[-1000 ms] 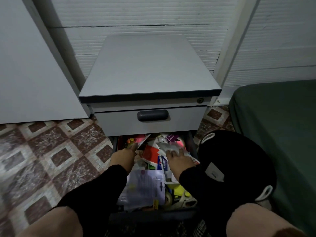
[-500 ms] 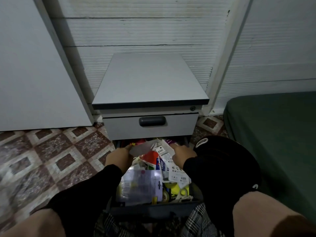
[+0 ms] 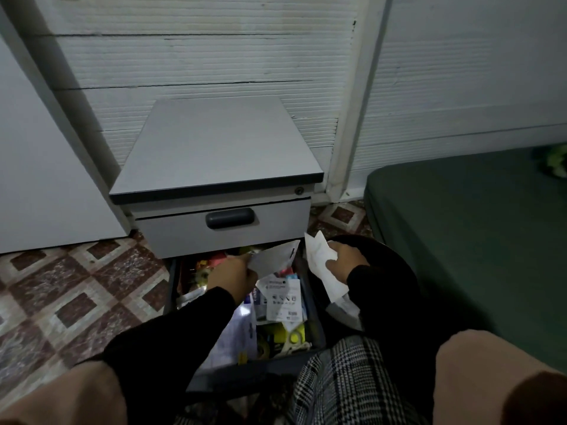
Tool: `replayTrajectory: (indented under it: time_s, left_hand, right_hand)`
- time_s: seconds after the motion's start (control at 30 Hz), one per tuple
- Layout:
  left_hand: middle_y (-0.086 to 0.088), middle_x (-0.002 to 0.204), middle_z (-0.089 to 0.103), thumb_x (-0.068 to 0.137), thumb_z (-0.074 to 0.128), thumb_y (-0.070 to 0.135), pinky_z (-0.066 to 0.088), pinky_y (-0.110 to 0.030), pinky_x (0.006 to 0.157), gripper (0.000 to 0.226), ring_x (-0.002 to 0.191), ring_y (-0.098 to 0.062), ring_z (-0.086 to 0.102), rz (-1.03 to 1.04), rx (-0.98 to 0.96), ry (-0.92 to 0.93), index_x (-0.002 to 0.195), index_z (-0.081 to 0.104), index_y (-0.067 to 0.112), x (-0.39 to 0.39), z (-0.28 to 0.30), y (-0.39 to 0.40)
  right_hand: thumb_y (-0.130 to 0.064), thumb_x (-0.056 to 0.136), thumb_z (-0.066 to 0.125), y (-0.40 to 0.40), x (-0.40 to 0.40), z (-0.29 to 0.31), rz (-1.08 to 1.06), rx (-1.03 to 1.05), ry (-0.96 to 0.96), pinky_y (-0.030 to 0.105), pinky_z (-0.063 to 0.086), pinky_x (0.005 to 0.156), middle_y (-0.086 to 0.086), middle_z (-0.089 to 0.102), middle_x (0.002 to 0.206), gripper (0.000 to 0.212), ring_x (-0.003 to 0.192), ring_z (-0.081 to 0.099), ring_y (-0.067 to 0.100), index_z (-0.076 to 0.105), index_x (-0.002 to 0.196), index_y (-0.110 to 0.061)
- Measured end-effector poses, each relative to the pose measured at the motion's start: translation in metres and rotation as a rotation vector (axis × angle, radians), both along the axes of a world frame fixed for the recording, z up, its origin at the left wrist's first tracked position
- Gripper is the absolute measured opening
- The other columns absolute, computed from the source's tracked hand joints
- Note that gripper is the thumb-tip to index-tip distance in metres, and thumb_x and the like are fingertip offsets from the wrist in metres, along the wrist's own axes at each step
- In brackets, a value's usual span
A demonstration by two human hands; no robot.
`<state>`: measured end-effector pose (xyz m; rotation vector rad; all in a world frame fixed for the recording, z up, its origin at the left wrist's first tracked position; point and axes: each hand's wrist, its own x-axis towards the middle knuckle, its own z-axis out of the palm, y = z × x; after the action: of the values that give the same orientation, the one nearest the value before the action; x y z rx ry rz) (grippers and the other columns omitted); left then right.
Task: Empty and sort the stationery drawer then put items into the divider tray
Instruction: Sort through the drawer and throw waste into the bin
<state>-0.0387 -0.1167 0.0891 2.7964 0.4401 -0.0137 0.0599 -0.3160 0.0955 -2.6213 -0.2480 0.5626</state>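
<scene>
clutter-packed drawer (image 3: pixel 310 317) under closed drawer front (image 3: pixel 171 234)

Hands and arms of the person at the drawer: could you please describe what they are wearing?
Both arms are in long, plain black sleeves reaching the wrists. The left hand and right hand are bare: no gloves, and no rings, watch or markings can be made out.

Matt grey cabinet top (image 3: pixel 214 145); crumpled white paper (image 3: pixel 322 268); glossy printed packets (image 3: pixel 283 299); polished patterned floor tiles (image 3: pixel 76 286); green cloth mattress (image 3: pixel 475 240).
</scene>
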Motion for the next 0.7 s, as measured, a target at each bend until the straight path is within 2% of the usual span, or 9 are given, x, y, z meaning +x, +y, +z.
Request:
replayTrajectory:
  time_s: [0.2,0.4,0.57,0.63,0.7]
  left_hand:
    - [-0.016,0.111,0.064,0.090,0.047,0.015,0.045,-0.032,0.076,0.035,0.100,-0.032,0.060,-0.097,-0.080,0.027,0.124,0.055,0.011,0.030,-0.009,-0.049]
    - [-0.017,0.116,0.063,0.090,0.048,0.015,0.047,-0.035,0.083,0.043,0.107,-0.032,0.059,-0.177,-0.178,0.065,0.133,0.048,0.012,0.055,-0.021,-0.081]
    - [-0.013,0.115,0.064,0.092,0.051,0.019,0.045,-0.030,0.084,0.047,0.105,-0.029,0.060,-0.203,-0.221,0.015,0.138,0.043,0.015,0.062,-0.023,-0.086]
    - [-0.010,0.116,0.064,0.091,0.053,0.020,0.045,-0.028,0.085,0.047,0.105,-0.026,0.061,-0.191,-0.246,0.022,0.137,0.044,0.017,0.063,-0.026,-0.081]
    - [-0.006,0.115,0.066,0.091,0.053,0.022,0.046,-0.029,0.083,0.044,0.102,-0.023,0.062,-0.171,-0.264,0.017,0.135,0.047,0.018,0.060,-0.029,-0.074]
  right_hand:
    - [-0.019,0.095,0.048,-0.050,0.018,-0.012,-0.142,0.011,0.028,0.035,0.037,0.102,0.015,0.043,0.144,0.054,0.130,0.042,0.032,0.033,0.145,-0.008]
    - [-0.021,0.099,0.044,-0.083,0.029,-0.029,-0.226,-0.021,0.075,0.033,0.037,0.102,0.013,0.041,0.146,0.050,0.130,0.043,0.030,0.032,0.145,-0.006]
    - [-0.023,0.095,0.054,-0.092,0.036,-0.037,-0.341,0.087,0.081,0.034,0.039,0.106,0.011,0.045,0.143,0.048,0.128,0.045,0.029,0.041,0.139,-0.007]
    - [-0.022,0.092,0.058,-0.092,0.038,-0.038,-0.370,0.122,0.062,0.035,0.041,0.103,0.011,0.050,0.137,0.045,0.125,0.048,0.029,0.047,0.133,-0.008]
    - [-0.021,0.092,0.059,-0.090,0.039,-0.040,-0.388,0.165,0.073,0.036,0.047,0.093,0.010,0.054,0.132,0.040,0.116,0.053,0.029,0.050,0.129,-0.009]
